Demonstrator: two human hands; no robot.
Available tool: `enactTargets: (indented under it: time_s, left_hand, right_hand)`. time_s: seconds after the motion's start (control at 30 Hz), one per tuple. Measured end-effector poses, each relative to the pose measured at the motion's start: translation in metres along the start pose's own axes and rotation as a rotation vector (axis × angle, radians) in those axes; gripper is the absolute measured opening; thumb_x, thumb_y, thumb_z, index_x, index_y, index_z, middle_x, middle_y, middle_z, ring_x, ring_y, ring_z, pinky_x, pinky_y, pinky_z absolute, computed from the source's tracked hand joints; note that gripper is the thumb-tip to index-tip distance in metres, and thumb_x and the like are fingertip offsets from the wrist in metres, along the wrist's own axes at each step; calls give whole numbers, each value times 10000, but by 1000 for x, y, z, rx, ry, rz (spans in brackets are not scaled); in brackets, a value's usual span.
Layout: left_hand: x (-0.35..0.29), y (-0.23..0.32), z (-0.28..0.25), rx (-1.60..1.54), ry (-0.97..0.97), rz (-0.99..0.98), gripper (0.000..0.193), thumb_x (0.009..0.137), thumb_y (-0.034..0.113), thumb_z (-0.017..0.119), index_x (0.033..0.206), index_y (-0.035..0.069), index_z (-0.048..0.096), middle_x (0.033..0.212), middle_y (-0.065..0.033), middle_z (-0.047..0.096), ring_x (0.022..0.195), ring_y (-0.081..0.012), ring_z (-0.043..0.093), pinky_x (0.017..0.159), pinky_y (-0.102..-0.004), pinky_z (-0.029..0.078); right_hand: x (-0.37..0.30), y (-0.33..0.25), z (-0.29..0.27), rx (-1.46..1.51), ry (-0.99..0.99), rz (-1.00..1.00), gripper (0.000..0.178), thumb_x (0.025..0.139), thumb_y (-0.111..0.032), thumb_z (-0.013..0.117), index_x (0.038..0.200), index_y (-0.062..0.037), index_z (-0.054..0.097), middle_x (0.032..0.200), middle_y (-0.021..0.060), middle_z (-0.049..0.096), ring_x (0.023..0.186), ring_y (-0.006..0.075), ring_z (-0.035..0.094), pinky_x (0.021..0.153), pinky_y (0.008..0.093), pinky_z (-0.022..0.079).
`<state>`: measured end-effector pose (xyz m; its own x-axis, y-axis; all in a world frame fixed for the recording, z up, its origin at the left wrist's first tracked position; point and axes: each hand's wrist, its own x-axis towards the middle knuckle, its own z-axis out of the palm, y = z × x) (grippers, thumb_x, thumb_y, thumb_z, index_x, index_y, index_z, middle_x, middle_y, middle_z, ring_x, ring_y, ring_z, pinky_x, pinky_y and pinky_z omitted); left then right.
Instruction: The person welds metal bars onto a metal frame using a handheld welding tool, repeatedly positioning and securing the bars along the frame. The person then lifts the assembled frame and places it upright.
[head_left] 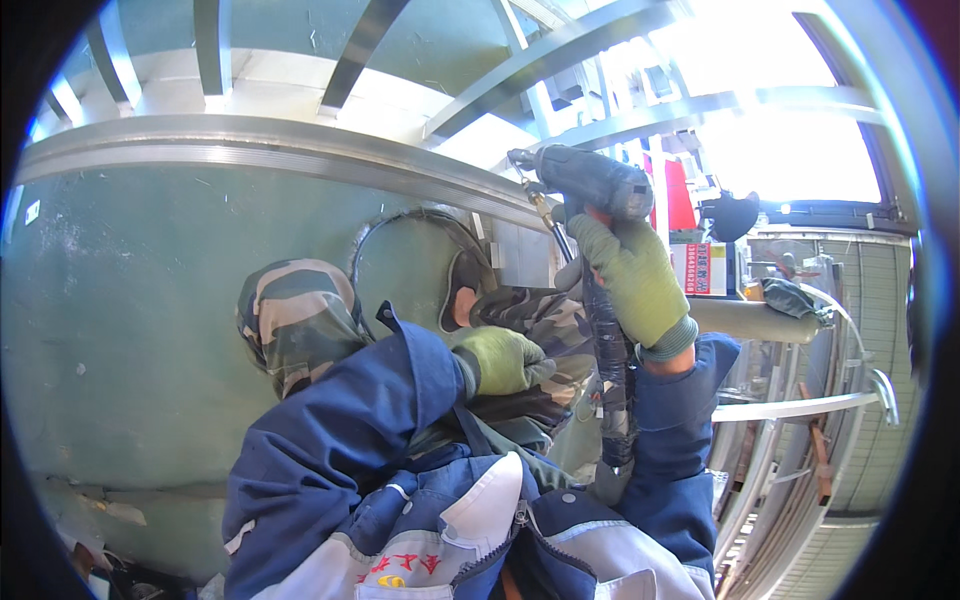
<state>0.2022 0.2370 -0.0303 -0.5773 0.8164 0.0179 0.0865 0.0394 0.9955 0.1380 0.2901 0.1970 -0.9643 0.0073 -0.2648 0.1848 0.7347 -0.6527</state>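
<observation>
My right hand (642, 275), in a yellow-green work glove, is wrapped round the grip of a dark pistol-shaped power tool (600, 182). The tool's narrow nose points left, close to a long metal rail. A thin rod with a brass-coloured fitting (542, 207) hangs beside its body. A thick length wrapped in black tape (612, 380) runs down from the grip along my right forearm. My left hand (502, 361), gloved alike, is curled closed over my camouflage trouser leg; what its fingers hold, if anything, is hidden.
The long metal rail (300, 142) crosses ahead, with metal bars (212, 50) standing off it. A black cable (362, 235) loops on the green floor (150, 340) near my shoe (460, 290). To the right are a box (703, 268), a grey cylinder (755, 320) and stacked metal profiles (775, 480).
</observation>
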Motion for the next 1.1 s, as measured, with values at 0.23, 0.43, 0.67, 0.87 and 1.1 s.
enactTargets:
  time_s: [0.23,0.43,0.67,0.87,1.1]
  left_hand:
    - [-35,104,-167,-248,266,213,227,999,245,700,1144,94,787,855,9,744,745,-102,667,697,-286,552]
    - [12,177,-229,562,492,951,438,1028,378,623,1289,28,636,1172,-219,680,1051,-299,689,882,-362,567]
    - [66,218,-233,885,598,541,699,975,599,532,1375,34,631,1307,-269,666,1217,-405,642,1065,-430,483]
    - [140,237,-241,1535,298,536,595,975,532,508,1337,88,670,1300,-178,698,1215,-382,651,1056,-459,480]
    - [182,231,-242,1188,344,515,476,962,441,499,1284,160,709,1212,-139,738,1127,-335,697,996,-443,518]
  right_hand:
    - [13,40,-17,-271,-3,-199,322,1015,-241,639,1224,3,667,977,156,702,749,208,706,690,327,548]
    - [11,7,-10,-285,-36,-134,305,1011,-194,597,1237,5,643,1013,171,701,717,206,736,643,339,583]
    - [9,13,-7,-70,3,-20,373,1022,-247,588,1343,-59,606,1020,119,717,704,186,724,610,325,563]
    - [16,1,-5,-146,-3,89,412,1015,-306,600,1306,-15,617,909,136,727,709,190,728,628,338,568]
    - [19,9,-3,-102,36,47,404,1005,-285,613,1251,35,628,905,150,730,725,234,751,684,359,573]
